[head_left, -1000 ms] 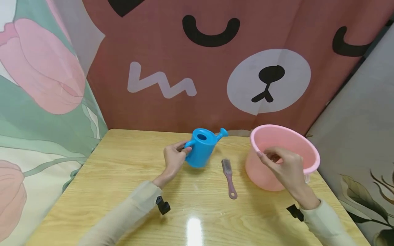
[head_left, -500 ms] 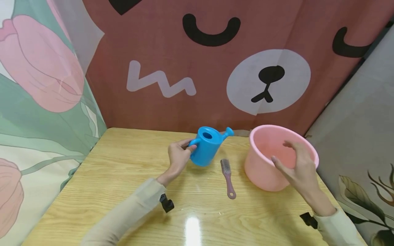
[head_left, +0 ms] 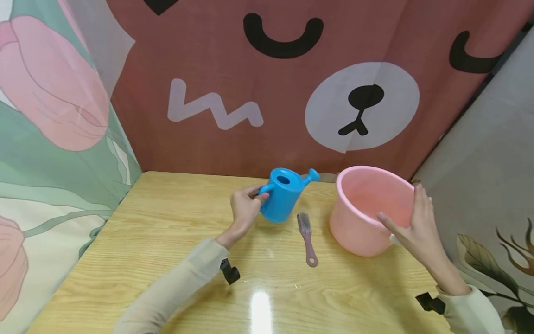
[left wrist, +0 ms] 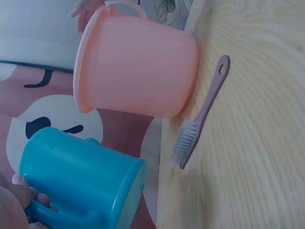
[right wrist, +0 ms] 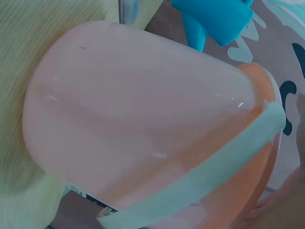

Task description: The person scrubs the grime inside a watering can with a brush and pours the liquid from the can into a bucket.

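My left hand [head_left: 244,208] grips the handle of a blue toy watering can [head_left: 284,199], which is held a little above the table with its spout pointing right. In the left wrist view, fingers curl round the handle of the can [left wrist: 81,176]. A pink bucket [head_left: 354,229] stands upright on the right. At its right rim is my right hand [head_left: 423,234], fingers straight and thumb spread; whether it touches the rim is hard to tell. A pale carrying handle [right wrist: 205,176] hangs down the bucket's side in the right wrist view.
Between the can and the bucket lies a brush [head_left: 306,241] with a mauve handle, bristles toward the back. The wooden table [head_left: 179,208] ends at a curtain [head_left: 208,148] with a bear print. Another patterned cloth [head_left: 479,185] hangs close on the right.
My right hand has moved from over the bucket's front to its right rim, its bent fingers straightening. The left hand has shifted slightly right and up with the watering can.
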The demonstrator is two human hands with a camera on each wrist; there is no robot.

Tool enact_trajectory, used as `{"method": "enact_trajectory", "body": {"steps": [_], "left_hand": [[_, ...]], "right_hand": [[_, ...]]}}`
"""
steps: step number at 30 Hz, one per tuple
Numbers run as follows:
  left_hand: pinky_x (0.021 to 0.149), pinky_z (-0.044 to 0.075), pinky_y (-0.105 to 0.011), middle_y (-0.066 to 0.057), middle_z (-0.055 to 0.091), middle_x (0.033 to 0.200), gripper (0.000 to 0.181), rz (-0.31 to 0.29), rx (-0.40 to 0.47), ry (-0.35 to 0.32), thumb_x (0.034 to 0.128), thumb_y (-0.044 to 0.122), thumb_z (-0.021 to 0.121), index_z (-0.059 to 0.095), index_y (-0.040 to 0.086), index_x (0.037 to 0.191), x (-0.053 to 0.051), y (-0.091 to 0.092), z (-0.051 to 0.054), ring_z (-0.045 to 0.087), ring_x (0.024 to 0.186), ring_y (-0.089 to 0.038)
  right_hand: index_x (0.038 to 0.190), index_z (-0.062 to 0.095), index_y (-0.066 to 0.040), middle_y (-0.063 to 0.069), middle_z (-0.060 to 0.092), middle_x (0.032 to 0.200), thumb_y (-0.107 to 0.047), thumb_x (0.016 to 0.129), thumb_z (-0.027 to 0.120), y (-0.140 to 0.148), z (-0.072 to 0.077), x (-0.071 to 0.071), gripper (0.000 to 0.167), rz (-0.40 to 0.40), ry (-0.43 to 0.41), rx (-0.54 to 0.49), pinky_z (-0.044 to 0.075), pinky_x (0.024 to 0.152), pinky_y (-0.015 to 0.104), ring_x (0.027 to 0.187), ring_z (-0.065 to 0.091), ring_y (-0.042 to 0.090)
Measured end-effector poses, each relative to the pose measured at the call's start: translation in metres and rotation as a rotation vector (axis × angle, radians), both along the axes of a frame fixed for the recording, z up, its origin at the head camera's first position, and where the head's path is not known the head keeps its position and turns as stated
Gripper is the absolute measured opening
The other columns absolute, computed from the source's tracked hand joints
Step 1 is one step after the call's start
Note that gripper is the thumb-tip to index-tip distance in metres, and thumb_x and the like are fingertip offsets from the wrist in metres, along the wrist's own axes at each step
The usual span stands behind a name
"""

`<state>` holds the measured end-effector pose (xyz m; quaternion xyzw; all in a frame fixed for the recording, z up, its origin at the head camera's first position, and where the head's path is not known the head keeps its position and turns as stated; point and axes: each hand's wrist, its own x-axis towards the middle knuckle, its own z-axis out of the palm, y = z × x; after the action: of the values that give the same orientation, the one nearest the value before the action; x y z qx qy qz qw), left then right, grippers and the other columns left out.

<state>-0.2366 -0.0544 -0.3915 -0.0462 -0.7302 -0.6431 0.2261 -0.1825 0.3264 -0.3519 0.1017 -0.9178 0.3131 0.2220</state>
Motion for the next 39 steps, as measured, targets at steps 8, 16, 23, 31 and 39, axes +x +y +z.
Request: {"method": "enact_trajectory", "body": {"steps": [8, 16, 23, 31, 39], "left_hand": [[0.081, 0.058, -0.041, -0.016, 0.074, 0.100, 0.023, -0.007, 0.018, 0.005, 0.0860, 0.001, 0.076, 0.074, -0.003, 0.109, -0.002, 0.015, 0.009, 0.072, 0.094, -0.027], [0.082, 0.058, -0.043, -0.016, 0.074, 0.100, 0.022, 0.015, 0.035, 0.002, 0.0863, 0.002, 0.076, 0.075, -0.003, 0.108, -0.006, 0.027, 0.014, 0.072, 0.094, -0.028], [0.082, 0.058, -0.041, -0.016, 0.074, 0.098, 0.020, 0.052, 0.065, 0.008, 0.0869, 0.002, 0.075, 0.075, -0.003, 0.106, -0.012, 0.037, 0.018, 0.072, 0.092, -0.026], [0.082, 0.058, -0.041, -0.015, 0.074, 0.099, 0.020, 0.058, 0.092, 0.023, 0.0869, 0.003, 0.075, 0.075, -0.004, 0.106, -0.018, 0.050, 0.027, 0.072, 0.092, -0.025], [0.079, 0.059, -0.038, -0.014, 0.074, 0.097, 0.018, 0.047, 0.088, 0.059, 0.0866, 0.003, 0.076, 0.076, -0.002, 0.104, -0.017, 0.062, 0.038, 0.073, 0.090, -0.024]], "right_hand": [[0.155, -0.004, 0.006, 0.033, -0.012, 0.158, -0.034, 0.088, 0.072, 0.014, 0.001, 0.004, 0.109, 0.008, -0.075, 0.025, -0.007, 0.106, 0.074, 0.142, -0.015, 0.053], [0.151, 0.007, 0.015, 0.045, 0.005, 0.150, -0.040, 0.086, 0.075, 0.015, 0.000, 0.006, 0.109, -0.074, -0.054, 0.113, 0.013, 0.098, 0.082, 0.131, 0.011, 0.070], [0.150, 0.001, 0.016, 0.046, -0.013, 0.149, -0.050, 0.091, 0.065, 0.014, 0.004, 0.008, 0.109, -0.113, -0.231, 0.145, 0.021, 0.084, 0.087, 0.125, 0.006, 0.076], [0.152, -0.002, 0.012, 0.043, -0.017, 0.150, -0.050, 0.094, 0.062, 0.014, 0.003, 0.010, 0.106, -0.101, -0.268, 0.121, 0.017, 0.085, 0.088, 0.126, -0.001, 0.075], [0.155, 0.002, 0.007, 0.041, -0.013, 0.153, -0.048, 0.093, 0.064, 0.011, 0.003, 0.008, 0.103, -0.059, -0.250, 0.092, 0.013, 0.086, 0.088, 0.128, -0.007, 0.073]]}}
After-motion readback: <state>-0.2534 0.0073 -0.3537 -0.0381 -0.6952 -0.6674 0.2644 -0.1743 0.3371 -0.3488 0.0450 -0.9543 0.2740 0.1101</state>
